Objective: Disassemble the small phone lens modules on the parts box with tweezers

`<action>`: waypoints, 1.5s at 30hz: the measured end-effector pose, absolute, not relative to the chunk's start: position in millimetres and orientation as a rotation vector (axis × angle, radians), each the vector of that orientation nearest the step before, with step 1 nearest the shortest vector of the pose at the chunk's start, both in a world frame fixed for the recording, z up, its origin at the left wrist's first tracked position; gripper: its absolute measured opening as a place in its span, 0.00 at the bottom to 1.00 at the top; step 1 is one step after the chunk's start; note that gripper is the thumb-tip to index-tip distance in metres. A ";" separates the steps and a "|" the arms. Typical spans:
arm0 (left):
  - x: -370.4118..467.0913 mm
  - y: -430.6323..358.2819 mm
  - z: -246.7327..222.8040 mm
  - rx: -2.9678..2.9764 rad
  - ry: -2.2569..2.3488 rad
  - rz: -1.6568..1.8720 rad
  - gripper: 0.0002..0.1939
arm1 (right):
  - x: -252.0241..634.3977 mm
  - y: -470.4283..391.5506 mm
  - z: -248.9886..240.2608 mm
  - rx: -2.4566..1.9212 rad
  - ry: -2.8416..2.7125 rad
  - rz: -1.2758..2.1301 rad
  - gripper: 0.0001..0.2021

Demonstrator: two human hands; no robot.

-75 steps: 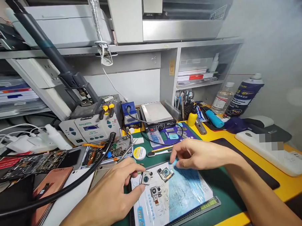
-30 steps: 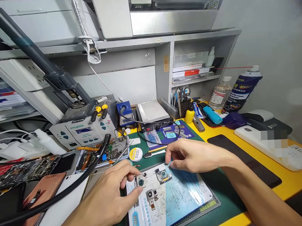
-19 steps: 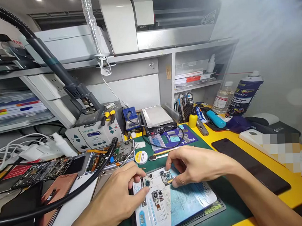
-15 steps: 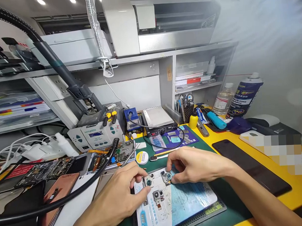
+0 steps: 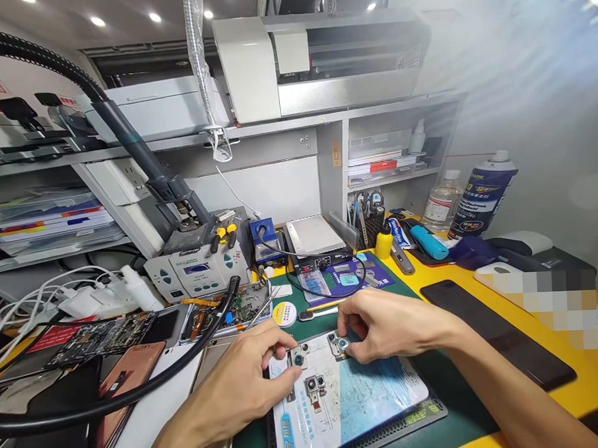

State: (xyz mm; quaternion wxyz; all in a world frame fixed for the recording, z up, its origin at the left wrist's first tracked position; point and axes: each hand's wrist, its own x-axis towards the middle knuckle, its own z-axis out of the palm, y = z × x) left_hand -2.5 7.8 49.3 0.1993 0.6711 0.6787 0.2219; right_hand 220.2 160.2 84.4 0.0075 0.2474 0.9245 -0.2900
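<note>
A light blue-and-white printed pad (image 5: 376, 395) lies before me with several small phone camera modules on it. My left hand (image 5: 246, 378) rests at its left side, thumb and forefinger closed about the edges of one camera module (image 5: 298, 359). My right hand (image 5: 382, 323) pinches the right edge of another camera module (image 5: 340, 344), whose round lens faces up. Between and below the hands lies a third camera module (image 5: 313, 384) with a short flex tail, touched by neither hand. The left fingertips partly cover a dark strip beside the left module.
Behind the pad lie a black-bristled brush (image 5: 315, 314) and a round yellow-white tin (image 5: 284, 314). A thick black hose (image 5: 186, 367) arches across phone parts at left. A dark phone (image 5: 496, 331) lies right, near a spray can (image 5: 483, 196). The rework station (image 5: 196, 268) stands behind.
The view has tilted up slightly, so everything sits a little lower and further right at the left side. Both hands keep nearly the same place at their camera modules.
</note>
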 end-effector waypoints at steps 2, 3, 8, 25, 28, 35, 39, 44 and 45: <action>-2.3 7.7 48.6 1.881 1.895 0.619 0.08 | 220.8 162.0 85.2 0.776 2.893 -0.904 0.10; -2.5 7.6 47.9 1.886 1.893 0.619 0.08 | 220.9 162.6 85.5 0.777 2.894 -0.904 0.10; -5.5 7.2 45.8 1.898 1.896 0.606 0.08 | 221.2 163.7 86.4 0.790 2.890 -0.906 0.10; 23.0 -6.2 60.3 2.094 1.837 0.506 0.06 | 222.0 166.5 84.0 0.754 2.925 -0.915 0.15; 22.0 -5.2 57.9 2.108 1.835 0.512 0.05 | 222.1 167.1 83.1 0.742 2.927 -0.916 0.16; 26.8 -2.2 54.1 2.123 1.845 0.608 0.08 | 222.7 169.0 81.3 0.715 2.914 -0.938 0.16; 35.3 1.8 49.3 2.136 1.854 0.671 0.08 | 223.3 168.9 82.0 0.706 2.902 -0.952 0.16; 42.4 4.0 42.8 2.148 1.881 0.667 0.06 | 222.7 167.9 82.6 0.709 2.904 -0.945 0.16; 42.8 3.9 42.7 2.145 1.887 0.663 0.05 | 222.5 167.8 82.7 0.710 2.902 -0.943 0.16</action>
